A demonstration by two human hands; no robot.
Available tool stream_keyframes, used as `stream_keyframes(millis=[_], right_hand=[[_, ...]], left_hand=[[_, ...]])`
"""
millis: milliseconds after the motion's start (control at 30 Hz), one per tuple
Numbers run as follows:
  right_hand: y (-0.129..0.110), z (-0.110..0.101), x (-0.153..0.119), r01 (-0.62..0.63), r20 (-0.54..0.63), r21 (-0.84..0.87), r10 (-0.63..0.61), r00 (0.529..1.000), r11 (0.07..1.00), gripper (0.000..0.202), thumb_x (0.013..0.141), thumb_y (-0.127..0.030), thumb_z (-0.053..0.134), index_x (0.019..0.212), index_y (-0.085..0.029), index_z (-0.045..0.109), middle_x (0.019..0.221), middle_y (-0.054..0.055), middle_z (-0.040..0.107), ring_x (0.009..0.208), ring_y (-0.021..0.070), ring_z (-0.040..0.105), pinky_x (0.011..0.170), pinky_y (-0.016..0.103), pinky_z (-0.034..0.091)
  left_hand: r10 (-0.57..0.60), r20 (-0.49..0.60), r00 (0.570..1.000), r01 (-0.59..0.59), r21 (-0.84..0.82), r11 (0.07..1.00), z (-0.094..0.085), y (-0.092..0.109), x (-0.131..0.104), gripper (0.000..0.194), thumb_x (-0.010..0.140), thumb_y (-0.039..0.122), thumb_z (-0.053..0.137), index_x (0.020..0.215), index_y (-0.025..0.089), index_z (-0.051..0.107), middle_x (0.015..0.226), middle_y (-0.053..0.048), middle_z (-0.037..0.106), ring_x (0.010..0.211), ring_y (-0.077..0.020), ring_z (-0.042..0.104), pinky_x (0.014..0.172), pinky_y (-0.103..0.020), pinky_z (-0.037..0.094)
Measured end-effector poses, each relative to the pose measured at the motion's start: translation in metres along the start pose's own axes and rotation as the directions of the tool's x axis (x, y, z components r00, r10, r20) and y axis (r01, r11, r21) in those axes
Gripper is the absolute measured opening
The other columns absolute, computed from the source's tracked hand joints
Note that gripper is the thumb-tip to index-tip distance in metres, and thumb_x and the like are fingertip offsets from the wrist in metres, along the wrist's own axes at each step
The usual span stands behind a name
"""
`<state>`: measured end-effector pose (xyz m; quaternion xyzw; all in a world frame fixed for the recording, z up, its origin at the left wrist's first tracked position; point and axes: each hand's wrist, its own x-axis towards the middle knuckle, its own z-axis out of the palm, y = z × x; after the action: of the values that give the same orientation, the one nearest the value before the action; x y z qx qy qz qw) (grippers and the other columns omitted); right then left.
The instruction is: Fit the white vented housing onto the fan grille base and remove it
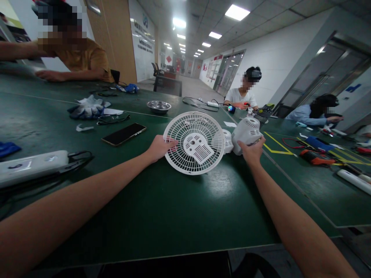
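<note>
Left hand [159, 148] pinches the near-left rim of the white fan grille [193, 166] — its disc upright, facing the wearer. Right hand [251, 151] grips the white housing [245, 133], right of the grille, above the desk [174, 220].

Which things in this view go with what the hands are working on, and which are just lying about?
Likely in the work:
- round white grille, in the left hand
- white housing, in the right hand
- smaller white part between them

Apparently lying about:
- phone
- metal bowl
- crumpled bundle
</note>
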<state>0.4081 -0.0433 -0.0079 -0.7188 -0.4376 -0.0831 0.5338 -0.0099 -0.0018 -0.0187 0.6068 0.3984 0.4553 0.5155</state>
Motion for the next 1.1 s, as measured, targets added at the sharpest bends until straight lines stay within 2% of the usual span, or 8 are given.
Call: stream_keyframes(millis=[167, 267, 367, 500, 633, 800, 933, 1100], right_hand=[[0.004, 0.004, -0.002, -0.172, 0.054, -0.037, 0.174, 0.983, 0.984, 0.102, 0.045, -0.042, 0.089, 0.133, -0.021, 0.043, 0.13, 0.019, 0.063, 0.118, 0.04, 0.062, 0.104, 0.054, 0.046], [0.005, 0.006, 0.0, -0.201, 0.004, -0.046, 0.201, 0.98, 0.979, 0.097, 0.046, -0.043, 0.089, 0.129, -0.019, 0.046, 0.128, 0.02, 0.064, 0.119, 0.0406, 0.062, 0.105, 0.055, 0.046], [-0.001, 0.007, 0.007, -0.153, -0.126, 0.066, 0.16, 0.979, 0.986, 0.092, 0.055, -0.046, 0.085, 0.131, -0.017, 0.042, 0.127, 0.019, 0.064, 0.117, 0.0364, 0.064, 0.103, 0.052, 0.048], [-0.025, 0.006, 0.008, 0.046, -0.249, 0.206, 0.006, 0.968, 0.978, 0.086, 0.065, -0.048, 0.079, 0.133, -0.017, 0.036, 0.127, 0.018, 0.063, 0.111, 0.0301, 0.067, 0.098, 0.046, 0.052], [-0.049, 0.011, -0.008, 0.102, -0.13, 0.147, -0.083, 0.988, 0.984, 0.084, 0.062, -0.048, 0.083, 0.129, -0.019, 0.041, 0.119, 0.016, 0.068, 0.103, 0.0305, 0.069, 0.092, 0.046, 0.053], [-0.056, 0.024, -0.028, 0.073, 0.078, 0.043, -0.076, 0.994, 0.996, 0.087, 0.062, -0.054, 0.081, 0.131, -0.018, 0.043, 0.113, 0.018, 0.071, 0.1, 0.0341, 0.069, 0.091, 0.049, 0.052], [-0.053, 0.027, -0.027, 0.075, 0.077, 0.051, -0.079, 0.994, 0.996, 0.09, 0.063, -0.055, 0.081, 0.134, -0.017, 0.042, 0.117, 0.019, 0.07, 0.103, 0.0351, 0.068, 0.093, 0.049, 0.052], [-0.03, 0.012, -0.006, 0.02, -0.005, -0.02, -0.021, 1.0, 1.0, 0.09, 0.056, -0.051, 0.084, 0.131, -0.019, 0.046, 0.116, 0.018, 0.069, 0.103, 0.036, 0.068, 0.095, 0.053, 0.051]], left_hand=[[0.0, 0.001, 1.0, 0.0, 0.01, 1.0, 0.0, 0.001, -0.001, 0.01, 0.082, 0.026, 0.077, 0.085, 0.018, 0.075, 0.082, -0.007, 0.077, 0.075, -0.0232, 0.074, 0.074, -0.042, 0.062], [0.007, 0.009, 1.0, -0.008, 0.018, 1.0, -0.001, 0.001, -0.001, 0.01, 0.083, 0.027, 0.077, 0.087, 0.018, 0.075, 0.084, -0.008, 0.078, 0.075, -0.0231, 0.074, 0.074, -0.042, 0.062], [0.006, 0.019, 1.0, -0.006, 0.027, 1.0, -0.001, 0.001, -0.001, 0.01, 0.083, 0.027, 0.076, 0.087, 0.018, 0.075, 0.084, -0.008, 0.078, 0.076, -0.0234, 0.074, 0.074, -0.042, 0.062], [-0.006, 0.012, 1.0, 0.005, 0.031, 1.0, -0.001, 0.004, -0.002, 0.01, 0.083, 0.027, 0.077, 0.085, 0.017, 0.075, 0.084, -0.009, 0.078, 0.075, -0.0242, 0.074, 0.072, -0.042, 0.061], [-0.01, 0.0, 1.0, 0.01, 0.032, 0.999, 0.001, 0.007, -0.002, 0.01, 0.082, 0.026, 0.077, 0.085, 0.017, 0.074, 0.082, -0.008, 0.077, 0.074, -0.0233, 0.074, 0.072, -0.041, 0.061], [0.002, -0.016, 1.0, -0.001, 0.024, 1.0, 0.002, 0.002, 0.0, 0.009, 0.082, 0.026, 0.077, 0.081, 0.018, 0.074, 0.08, -0.008, 0.077, 0.072, -0.0228, 0.073, 0.072, -0.042, 0.061], [0.009, 0.009, 1.0, -0.009, 0.025, 1.0, 0.001, 0.0, 0.001, 0.01, 0.082, 0.027, 0.077, 0.084, 0.018, 0.074, 0.082, -0.008, 0.077, 0.074, -0.0237, 0.074, 0.071, -0.041, 0.061], [0.017, 0.016, 1.0, -0.018, 0.031, 0.999, -0.001, 0.001, 0.0, 0.011, 0.082, 0.028, 0.076, 0.086, 0.018, 0.075, 0.083, -0.007, 0.077, 0.074, -0.0237, 0.074, 0.072, -0.042, 0.061]])
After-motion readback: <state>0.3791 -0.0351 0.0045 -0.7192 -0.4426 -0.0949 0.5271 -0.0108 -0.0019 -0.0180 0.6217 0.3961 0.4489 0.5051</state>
